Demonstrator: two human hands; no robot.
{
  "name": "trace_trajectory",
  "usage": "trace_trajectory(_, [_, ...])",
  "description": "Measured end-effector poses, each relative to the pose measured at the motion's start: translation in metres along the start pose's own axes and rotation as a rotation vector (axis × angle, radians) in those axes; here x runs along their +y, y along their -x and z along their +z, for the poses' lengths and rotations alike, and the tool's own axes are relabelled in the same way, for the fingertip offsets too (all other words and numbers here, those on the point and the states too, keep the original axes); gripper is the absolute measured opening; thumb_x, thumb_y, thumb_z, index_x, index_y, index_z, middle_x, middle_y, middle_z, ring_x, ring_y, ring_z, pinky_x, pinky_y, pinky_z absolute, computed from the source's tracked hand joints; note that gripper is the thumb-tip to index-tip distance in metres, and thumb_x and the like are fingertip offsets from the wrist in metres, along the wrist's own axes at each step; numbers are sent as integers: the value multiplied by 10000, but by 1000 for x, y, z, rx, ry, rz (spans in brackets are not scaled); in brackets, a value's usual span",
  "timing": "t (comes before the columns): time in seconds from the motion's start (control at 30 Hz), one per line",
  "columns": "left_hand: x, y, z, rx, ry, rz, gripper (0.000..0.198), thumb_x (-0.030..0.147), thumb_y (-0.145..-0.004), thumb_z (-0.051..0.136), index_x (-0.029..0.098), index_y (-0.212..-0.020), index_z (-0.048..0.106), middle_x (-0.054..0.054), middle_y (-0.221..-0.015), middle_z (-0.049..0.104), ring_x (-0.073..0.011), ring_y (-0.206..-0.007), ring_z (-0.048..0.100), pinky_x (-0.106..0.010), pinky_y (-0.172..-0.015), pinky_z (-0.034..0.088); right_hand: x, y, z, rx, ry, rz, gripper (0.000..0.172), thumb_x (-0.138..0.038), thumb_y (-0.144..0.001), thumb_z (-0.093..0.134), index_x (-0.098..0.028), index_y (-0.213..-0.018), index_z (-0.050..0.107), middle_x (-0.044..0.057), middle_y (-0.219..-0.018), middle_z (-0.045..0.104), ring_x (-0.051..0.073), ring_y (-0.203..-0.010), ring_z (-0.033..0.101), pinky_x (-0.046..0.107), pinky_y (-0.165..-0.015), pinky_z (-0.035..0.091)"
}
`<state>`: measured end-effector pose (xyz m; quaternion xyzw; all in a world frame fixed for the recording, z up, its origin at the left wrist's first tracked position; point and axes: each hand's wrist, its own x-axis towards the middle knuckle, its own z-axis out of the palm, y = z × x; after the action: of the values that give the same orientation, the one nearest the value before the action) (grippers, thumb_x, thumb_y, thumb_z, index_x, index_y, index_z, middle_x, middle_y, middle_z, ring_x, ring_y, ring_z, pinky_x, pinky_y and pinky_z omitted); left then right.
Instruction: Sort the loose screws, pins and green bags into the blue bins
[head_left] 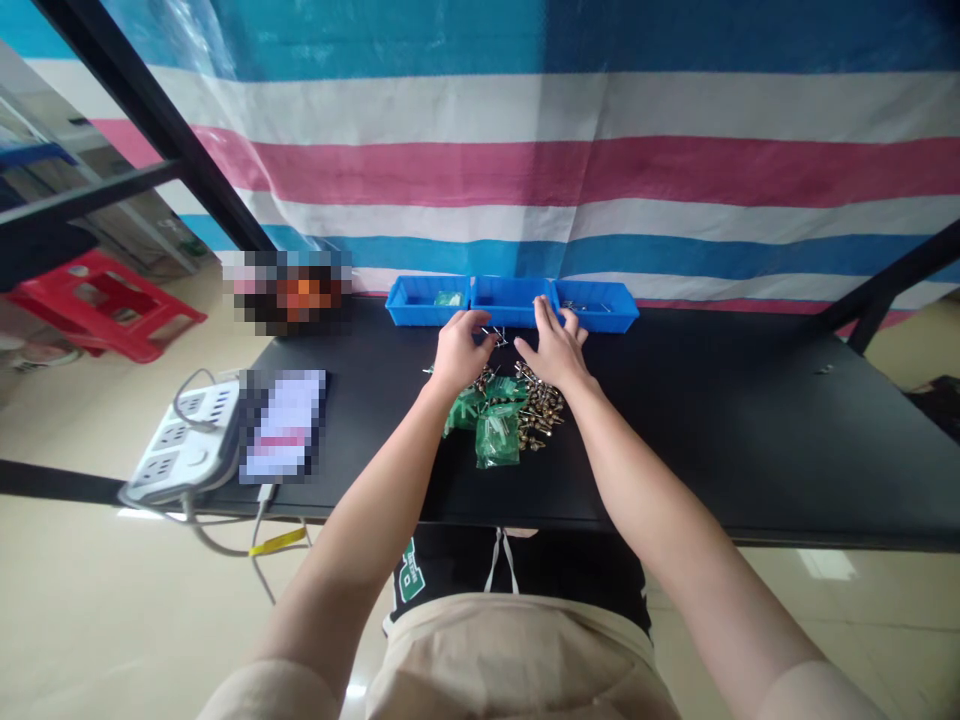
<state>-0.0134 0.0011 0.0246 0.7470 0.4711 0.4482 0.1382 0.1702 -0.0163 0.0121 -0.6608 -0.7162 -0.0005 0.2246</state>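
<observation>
So: left hand (459, 352), fingers (480, 322) curled at small steel pins (493, 336), hold unclear | right hand (551, 350), fingers (546, 318) spread, empty, near blue plastic tray (510, 300)

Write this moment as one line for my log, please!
left hand: beside metal pins | right hand: open, at middle blue tray

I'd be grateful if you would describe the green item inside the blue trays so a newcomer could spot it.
Along the far edge of the black table stand three blue trays. In the leftmost tray lies a small green item, the only green thing in the trays.
</observation>
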Motion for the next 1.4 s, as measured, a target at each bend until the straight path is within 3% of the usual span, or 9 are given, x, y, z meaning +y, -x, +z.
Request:
trace_trajectory(0.53, [-3, 3, 2, -148, -165, -30, 190, 169, -769, 643, 177, -942, 721, -69, -923, 694, -202, -823, 651, -348, -823, 537, 3, -2, 7, -27, 77, 0, 722, -514, -919, 410, -185, -1542, 251, 132, -1625, 202, 447, -1397, 178, 666, -1007, 290])
trace_trajectory(0.67, [-4, 2, 2, -178, -164, -34, 174, 175, -766, 637, 194, -911, 731, -63, -910, 701, -203, -816, 651, -350, -818, 538, 1, 0, 6, 21, 82, -1, 697, -504, -922, 402, -179, -1527, 284, 164, -1619, 191, 457, -1372, 194, 667, -992, 284])
trace_trajectory(0.77, [-4, 2, 2, -201, -180, -32, 163, 183, -768, 630, 201, -888, 738, -59, -892, 706, -202, -810, 653, -344, -812, 540, -3, 2, 3, 119, 50, 27, 635, -472, -925, 411, -162, -1478, 375, 187, -1577, 267, 435, -1334, 246, 633, -993, 287])
trace_trajectory(0.87, [-4, 2, 2, -221, -244, -21, 158, 195, -766, 636, 199, -880, 747, -71, -888, 706, -223, -840, 651, -364, -833, 537, -8, 4, -1, 185, 6, 26, 502, -426, -923, 438, -160, -1336, 545, 188, -1423, 465, 390, -1264, 345, 552, -983, 317])
trace_trajectory(0.97, [-5, 3, 3, -242, -323, -5, 155, 225, -769, 646, 200, -875, 756, -91, -893, 703, -258, -892, 642, -397, -858, 531, -12, 6, -5, 107, -31, -45, 360, -350, -932, 430, -164, -1136, 661, 166, -1177, 612, 334, -1151, 464, 477, -948, 354])
trace_trajectory(1.07, [-7, 4, 4, -262, -372, 5, 169, 242, -782, 631, 200, -883, 760, -103, -916, 700, -272, -921, 636, -412, -880, 525, -15, 7, -6, -25, -61, -140, 307, -313, -935, 444, -168, -1060, 684, 129, -1051, 649, 274, -1046, 546, 395, -912, 402])
trace_trajectory(1.27, [-11, 7, 5, -319, -452, 11, 191, 280, -771, 651, 196, -897, 768, -130, -942, 688, -303, -928, 630, -444, -865, 519, -19, 10, -6, -210, -14, -182, 316, -425, -914, 531, -198, -1066, 689, 113, -1093, 653, 262, -1011, 598, 342, -804, 463])
trace_trajectory(1.4, [-11, 7, 5, -371, -457, 1, 214, 298, -794, 633, 206, -935, 766, -131, -952, 689, -308, -940, 636, -431, -836, 520, -18, 10, -10, -250, -50, -181, 322, -446, -920, 526, -208, -1051, 698, 108, -1071, 660, 248, -977, 616, 326, -766, 464])
